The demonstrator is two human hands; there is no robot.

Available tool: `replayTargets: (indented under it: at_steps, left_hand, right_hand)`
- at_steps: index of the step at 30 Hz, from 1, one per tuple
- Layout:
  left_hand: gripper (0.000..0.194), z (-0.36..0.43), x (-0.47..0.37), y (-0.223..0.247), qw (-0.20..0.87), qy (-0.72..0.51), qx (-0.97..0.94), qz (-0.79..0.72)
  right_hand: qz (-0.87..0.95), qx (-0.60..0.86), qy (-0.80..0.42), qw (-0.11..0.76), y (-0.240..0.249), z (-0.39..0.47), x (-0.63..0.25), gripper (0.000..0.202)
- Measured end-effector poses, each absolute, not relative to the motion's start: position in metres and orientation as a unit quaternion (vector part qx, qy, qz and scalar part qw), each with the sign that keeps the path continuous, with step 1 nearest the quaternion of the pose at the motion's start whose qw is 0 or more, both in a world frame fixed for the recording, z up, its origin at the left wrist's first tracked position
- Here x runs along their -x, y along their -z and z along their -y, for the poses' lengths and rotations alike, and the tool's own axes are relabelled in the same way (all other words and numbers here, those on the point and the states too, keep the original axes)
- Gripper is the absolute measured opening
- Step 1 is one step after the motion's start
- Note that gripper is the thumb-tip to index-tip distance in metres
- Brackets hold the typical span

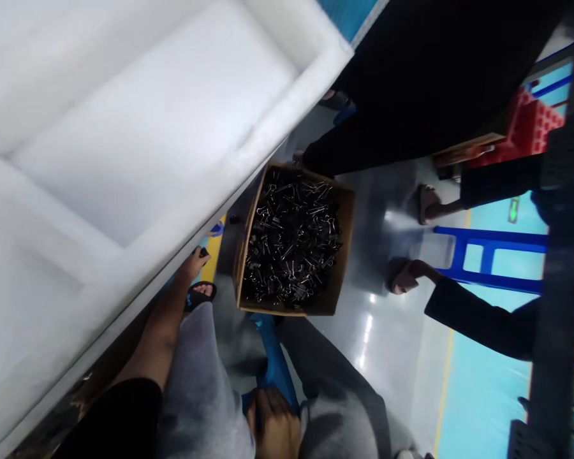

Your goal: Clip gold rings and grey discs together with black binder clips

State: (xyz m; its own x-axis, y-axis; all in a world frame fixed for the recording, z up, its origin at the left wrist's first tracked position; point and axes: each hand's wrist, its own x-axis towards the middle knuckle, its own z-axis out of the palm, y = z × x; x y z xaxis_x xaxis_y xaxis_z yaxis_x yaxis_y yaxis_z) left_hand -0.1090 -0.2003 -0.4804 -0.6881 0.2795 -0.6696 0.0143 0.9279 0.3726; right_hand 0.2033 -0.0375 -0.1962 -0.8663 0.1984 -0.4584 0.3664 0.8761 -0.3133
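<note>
At the left, my left hand [192, 262] reaches down beside my lower leg, its fingers closed around a small black thing [203, 253] that looks like a binder clip, though blur hides its detail. Between my thighs, my right hand [275, 424] has its fingers curled at the front of the blue stool [270, 354] under me. In front of my knees stands an open cardboard box [345, 239] filled with black binder clips [291, 242] with silver wire handles.
A white divided tray [172, 134] overhangs the upper left at table height. Dark-clothed legs of another person [411, 89] stand beyond the box. At the right are another person's sandalled feet [404, 277], a blue stool [492, 258] and a red crate [530, 127].
</note>
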Motion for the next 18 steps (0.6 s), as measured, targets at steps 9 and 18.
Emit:
replayTargets:
  at_steps: [9,18]
  left_hand:
    - [0.03,0.216,0.091,0.402,0.389,-0.356,-0.024,-0.85]
    - [0.044,0.181,0.078,0.237,0.293,-0.469,-0.107,-0.826]
  right_hand:
    - [-0.95,-0.133,0.158,0.235,0.204,0.042,-0.215,0.021]
    - [-0.921,-0.142,0.174,0.318,0.187,0.042,-0.189,0.018]
